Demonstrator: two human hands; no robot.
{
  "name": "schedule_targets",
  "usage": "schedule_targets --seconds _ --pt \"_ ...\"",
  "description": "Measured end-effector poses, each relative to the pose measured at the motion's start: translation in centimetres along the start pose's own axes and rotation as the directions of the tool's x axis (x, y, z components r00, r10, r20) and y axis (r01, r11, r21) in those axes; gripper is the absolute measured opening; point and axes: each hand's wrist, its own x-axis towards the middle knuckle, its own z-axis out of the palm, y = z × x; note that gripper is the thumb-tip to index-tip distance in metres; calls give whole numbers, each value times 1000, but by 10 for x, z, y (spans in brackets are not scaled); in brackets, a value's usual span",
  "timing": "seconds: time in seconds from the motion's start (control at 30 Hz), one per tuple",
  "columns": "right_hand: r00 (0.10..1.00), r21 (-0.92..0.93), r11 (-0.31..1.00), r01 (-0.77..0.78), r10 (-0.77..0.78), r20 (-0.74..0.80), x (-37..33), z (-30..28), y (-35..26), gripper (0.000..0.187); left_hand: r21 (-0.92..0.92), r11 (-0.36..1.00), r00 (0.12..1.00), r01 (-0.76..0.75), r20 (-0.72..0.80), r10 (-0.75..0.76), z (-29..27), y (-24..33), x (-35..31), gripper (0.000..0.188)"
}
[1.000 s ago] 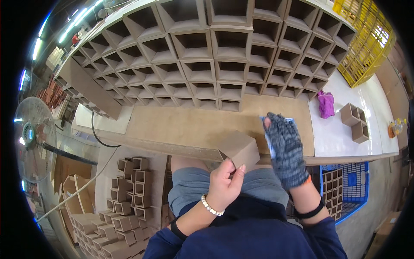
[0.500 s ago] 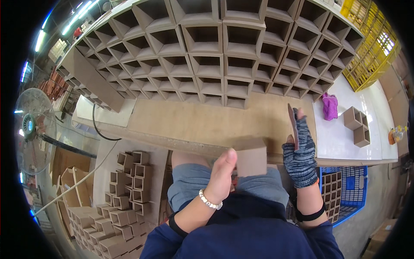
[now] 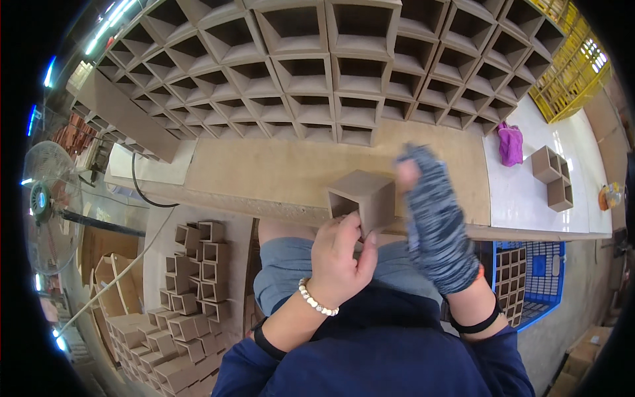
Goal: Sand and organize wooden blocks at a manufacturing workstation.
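My left hand (image 3: 338, 259), bare and with a beaded bracelet at the wrist, grips a brown square open-ended box (image 3: 374, 202) by its near wall. The box is tilted over the front edge of the board, its opening facing left. My right hand (image 3: 433, 212), in a grey-black fingerless knit glove, is just to the right of the box. It is smeared by motion, and whatever it may hold does not show. Beyond both hands, a high wall of like boxes (image 3: 301, 69) is stacked on the table, openings toward me.
A tan board (image 3: 258, 165) covers the table's middle. To the right are a purple cloth (image 3: 510, 144) and a few boxes (image 3: 553, 178). A blue crate (image 3: 544, 281) with boxes stands below right. Many boxes (image 3: 178, 327) are piled at lower left, near a fan (image 3: 49, 208).
The box has been turned so its opening shows, and raised over the board's edge. My right hand has swung left to the box; the thin flat piece it held no longer shows clearly.
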Motion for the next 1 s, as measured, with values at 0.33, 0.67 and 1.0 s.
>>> schedule_targets --seconds 0.33,0.67,1.0 --pt "949 8 992 124 -121 290 -11 8 1 54 125 983 984 -137 132 121 5 5 4 27" --pt "930 88 994 57 -85 358 -26 1 -6 48 145 973 976 -178 152 156 11 -1 -5 32" --pt "977 -56 998 17 -5 213 -27 10 24 42 103 993 992 -61 118 49 6 7 0 16"
